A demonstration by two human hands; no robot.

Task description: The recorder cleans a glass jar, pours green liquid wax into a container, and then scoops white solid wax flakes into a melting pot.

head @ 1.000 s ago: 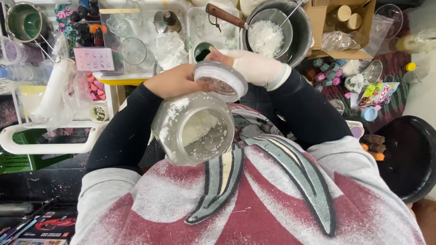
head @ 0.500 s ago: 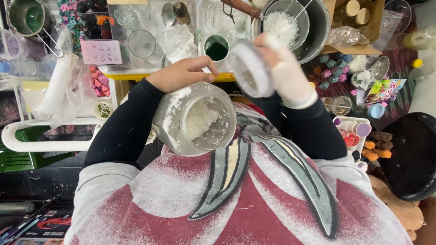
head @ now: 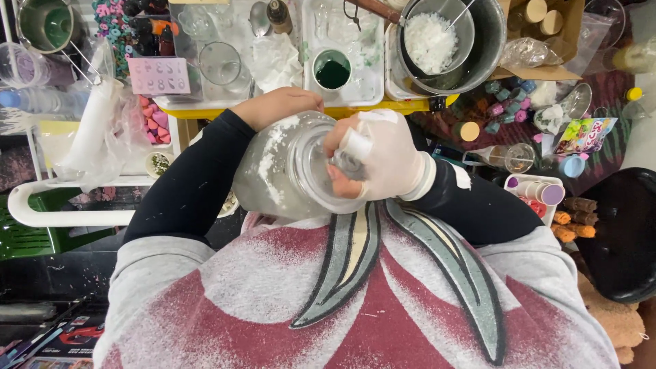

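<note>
Glass jar (head: 283, 167) with white powder, held against the chest above the cluttered surface (head: 355, 106).
Left hand (head: 277, 106) clasps the jar body from behind; right hand (head: 383, 164), in a white glove, has its fingers (head: 355, 143) closed around the lid at the mouth. Jar looks heavy, stiff, breakable and dusty-slippery, so the wide body seems the safest grip. Metal pot (head: 478, 48) stands beyond.

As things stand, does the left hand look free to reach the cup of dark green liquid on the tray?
Probably not: the left hand is wrapped around the powder-dusted jar, supporting it. The cup of green liquid stands just beyond with nothing between, but the jar would have to be let go first.
</note>
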